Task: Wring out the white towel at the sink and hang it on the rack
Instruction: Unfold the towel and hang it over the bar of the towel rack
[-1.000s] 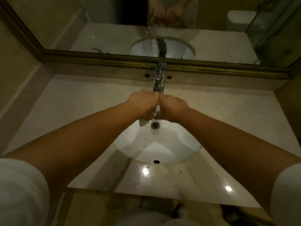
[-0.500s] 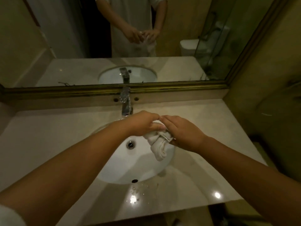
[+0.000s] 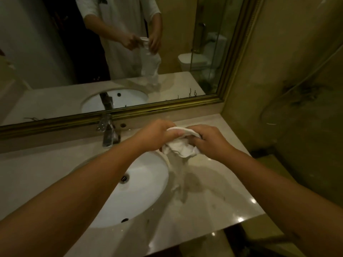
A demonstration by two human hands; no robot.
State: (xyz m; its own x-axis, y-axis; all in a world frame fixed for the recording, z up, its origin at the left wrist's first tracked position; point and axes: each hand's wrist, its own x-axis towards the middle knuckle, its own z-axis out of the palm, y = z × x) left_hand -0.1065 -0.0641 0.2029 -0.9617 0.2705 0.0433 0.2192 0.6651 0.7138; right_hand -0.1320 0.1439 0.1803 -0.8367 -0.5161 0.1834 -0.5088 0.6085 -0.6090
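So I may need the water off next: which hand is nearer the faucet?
Left. The left hand grips the white towel just right of the faucet; the right hand holds it farther right, over the countertop.

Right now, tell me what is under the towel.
The towel, held by the left hand and right hand, hangs over the sink rim and wet counter. Its tail hides the counter directly beneath.

Both my hands out in front, closed and close together.

My bare forearms reach forward from the lower corners and converge. My left hand (image 3: 157,135) is curled into a fist, knuckles up, thumb tip pointing right. My right hand (image 3: 209,140) faces it just beside, fingers bent inward and gripping, wrist slightly cocked, back of the hand up.
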